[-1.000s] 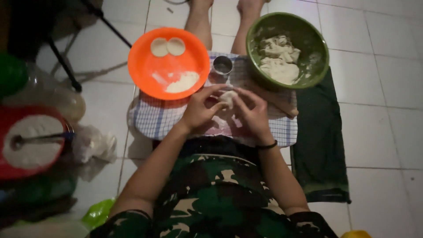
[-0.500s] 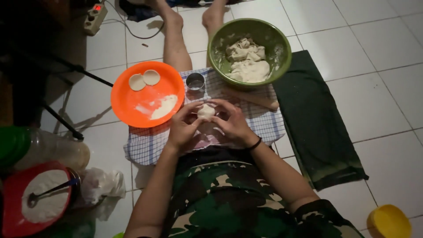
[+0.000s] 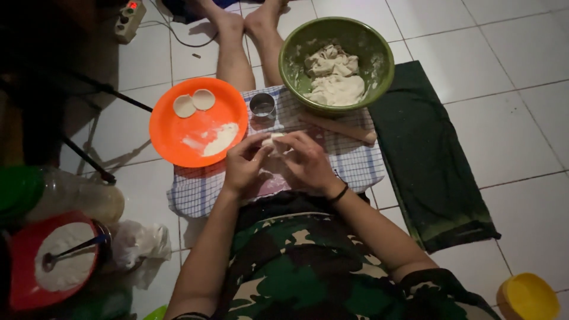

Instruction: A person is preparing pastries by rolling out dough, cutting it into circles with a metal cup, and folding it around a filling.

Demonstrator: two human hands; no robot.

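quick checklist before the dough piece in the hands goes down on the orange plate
1. Dough piece held by both the left hand and the right hand: ok.
2. Orange plate has bare space beside the two dough rounds: ok.
3. Plate within reach of the left hand: ok.
4. Piece fully sealed: cannot tell, fingers hide it.
5. Ring cutter clear of the path: ok.
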